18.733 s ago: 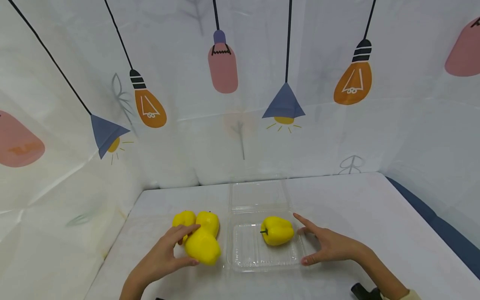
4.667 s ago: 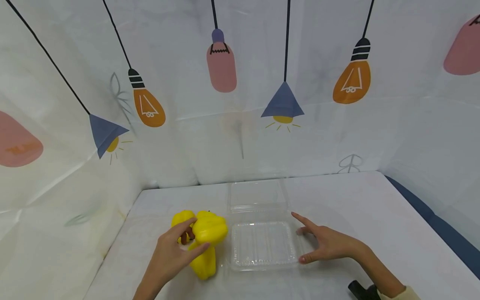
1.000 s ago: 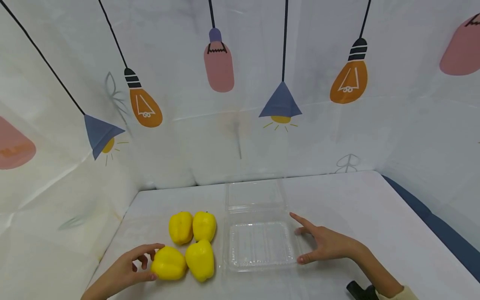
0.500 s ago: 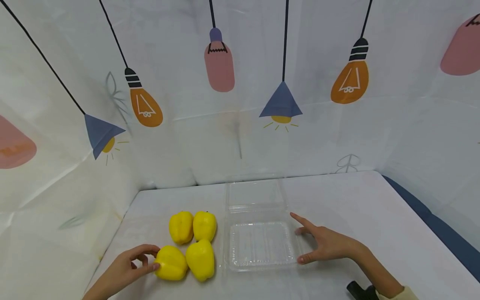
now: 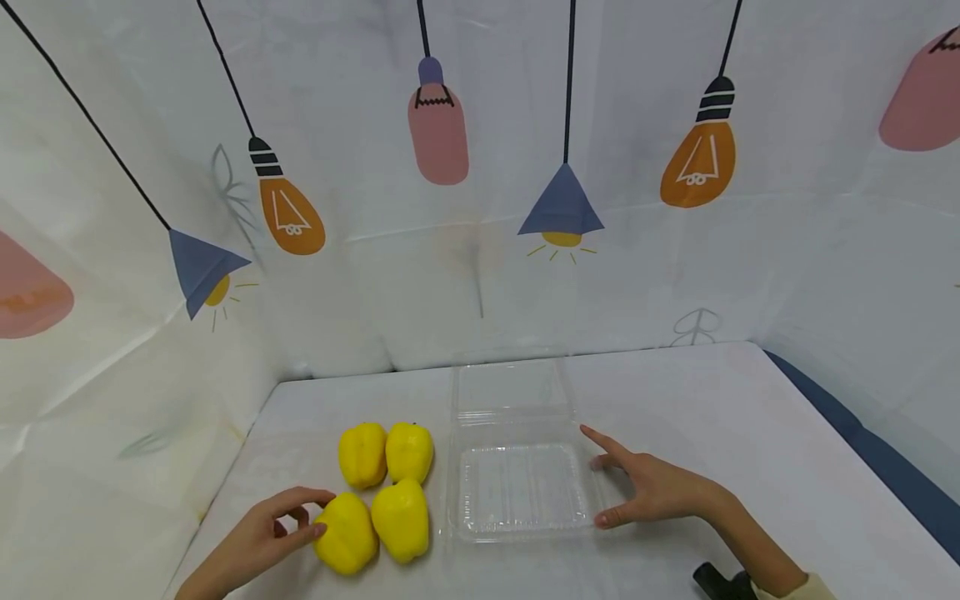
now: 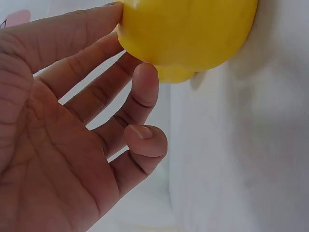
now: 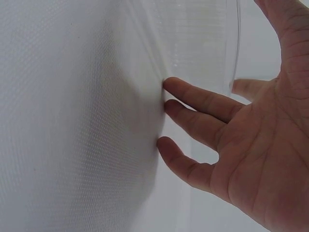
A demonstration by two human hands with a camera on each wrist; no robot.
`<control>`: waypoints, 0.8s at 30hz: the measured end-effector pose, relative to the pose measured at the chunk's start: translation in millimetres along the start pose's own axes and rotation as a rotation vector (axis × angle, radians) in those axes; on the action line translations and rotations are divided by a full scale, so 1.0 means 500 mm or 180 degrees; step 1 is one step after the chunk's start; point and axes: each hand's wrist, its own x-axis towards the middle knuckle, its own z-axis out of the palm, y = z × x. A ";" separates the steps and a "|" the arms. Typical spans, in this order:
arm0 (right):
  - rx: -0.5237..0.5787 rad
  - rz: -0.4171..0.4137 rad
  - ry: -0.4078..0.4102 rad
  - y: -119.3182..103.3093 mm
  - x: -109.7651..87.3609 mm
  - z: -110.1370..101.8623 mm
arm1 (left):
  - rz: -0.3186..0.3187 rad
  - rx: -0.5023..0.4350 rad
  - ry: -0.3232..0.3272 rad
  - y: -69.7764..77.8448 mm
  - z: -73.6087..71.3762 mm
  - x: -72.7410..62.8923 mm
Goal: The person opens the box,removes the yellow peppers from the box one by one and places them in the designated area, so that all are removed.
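Note:
In the head view my left hand pinches the left end of a yellow bell pepper between thumb and forefinger. The left wrist view shows the thumb tip against that pepper, with the ring and little fingers loosely curled below it. Close on its right sits a second bell pepper; two more, a left one and a right one, stand behind. My right hand spreads its fingers at the right edge of a clear plastic clamshell box, fingertips down by the table in the right wrist view.
The box's lid lies folded back toward the rear of the white table. Behind hangs a white sheet printed with lamps. A black object shows under the right forearm.
Over the last second the left hand has shifted slightly right, turning the near-left pepper and nudging it right. Earlier, one pepper was in the box; now all stand left of it. Right hand unmoved.

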 end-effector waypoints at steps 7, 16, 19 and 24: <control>-0.0006 -0.0040 0.0006 0.003 0.001 0.000 | 0.0184 -0.0042 -0.0079 0.005 0.005 0.006; -0.0009 -0.0031 0.0001 0.000 -0.001 0.000 | -0.0223 0.0115 -0.0122 0.018 0.003 0.018; -0.0007 -0.0029 0.0000 0.000 -0.001 0.000 | -0.0249 0.0159 -0.0098 0.019 0.004 0.021; -0.0022 -0.0035 0.0004 0.003 0.001 0.000 | -0.0241 0.0219 -0.0033 0.017 0.007 0.026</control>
